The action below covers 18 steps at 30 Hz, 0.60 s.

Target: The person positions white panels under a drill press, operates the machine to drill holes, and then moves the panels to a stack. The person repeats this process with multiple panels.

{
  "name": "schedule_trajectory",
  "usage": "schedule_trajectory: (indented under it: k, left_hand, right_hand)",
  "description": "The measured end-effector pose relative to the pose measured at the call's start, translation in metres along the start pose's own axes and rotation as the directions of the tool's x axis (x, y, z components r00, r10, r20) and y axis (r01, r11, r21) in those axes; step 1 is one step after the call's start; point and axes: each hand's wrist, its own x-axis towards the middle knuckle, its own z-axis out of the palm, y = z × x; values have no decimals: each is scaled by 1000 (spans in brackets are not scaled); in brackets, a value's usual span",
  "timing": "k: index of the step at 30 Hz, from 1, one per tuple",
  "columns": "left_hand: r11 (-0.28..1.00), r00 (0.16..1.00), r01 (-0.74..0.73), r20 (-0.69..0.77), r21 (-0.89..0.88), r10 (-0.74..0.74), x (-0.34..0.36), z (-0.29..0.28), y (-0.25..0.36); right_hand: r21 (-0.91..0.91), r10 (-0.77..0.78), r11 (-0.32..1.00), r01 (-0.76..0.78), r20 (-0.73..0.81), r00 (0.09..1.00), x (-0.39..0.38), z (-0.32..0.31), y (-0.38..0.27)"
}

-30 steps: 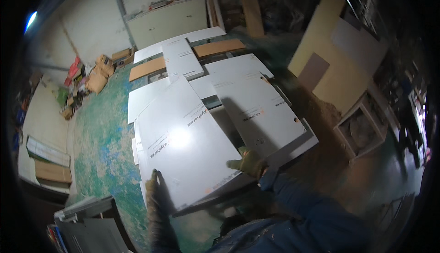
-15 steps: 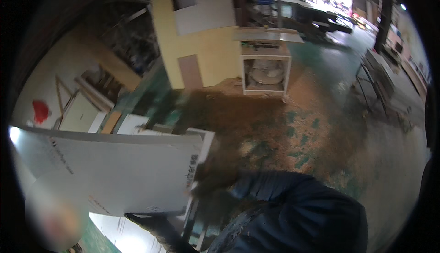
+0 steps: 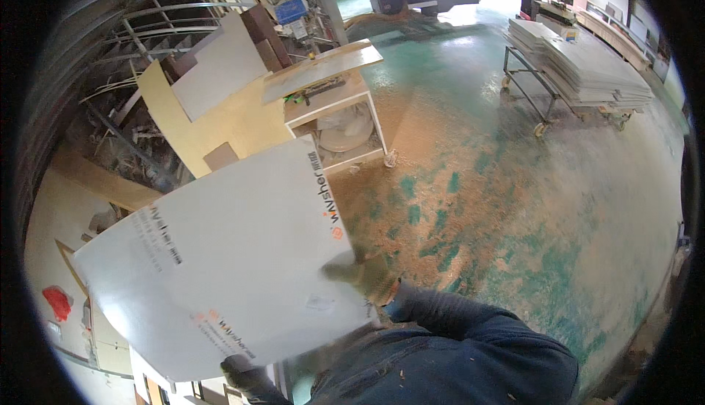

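A large white board (image 3: 235,243), printed on its face, is held up in front of me at a tilt, hiding much of what lies behind it. My right hand (image 3: 363,280), in an olive glove, grips its right edge near the lower corner. At the board's bottom edge, my left hand (image 3: 239,372), also gloved, is closed on it, with the fingers partly hidden. Some of the white panels (image 3: 147,375) show below and behind the held board.
An open box cabinet (image 3: 334,144) with a board on top stands ahead, beside leaning yellow and grey sheets (image 3: 183,126). A wheeled trolley (image 3: 514,63) stacked with panels (image 3: 565,71) is at the right. Sawdust covers part of the green floor (image 3: 440,207). A metal framework (image 3: 154,8) is at upper left.
I have lifted the white board off the stack and turned rightward with it. The cabinet, leaning sheets and trolley have come into the middle and right of the view.
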Motion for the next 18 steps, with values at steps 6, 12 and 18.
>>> schedule_trajectory:
  k: [6, 12, 18]
  left_hand:
    - [819, 839, 523, 312, -234, -447, 18, 128, -26]
    - [930, 786, 362, 559, -68, -265, 107, 257, -93]
    - [483, 446, 859, 711, -170, -543, 168, 413, -73]
  right_hand:
    - [61, 6, 998, 12, -286, 958, 51, -74, -4]
    - [-168, 35, 980, -110, -399, 916, 169, -151, 6]
    - [-246, 42, 948, -203, -536, 843, 246, -218, 0]
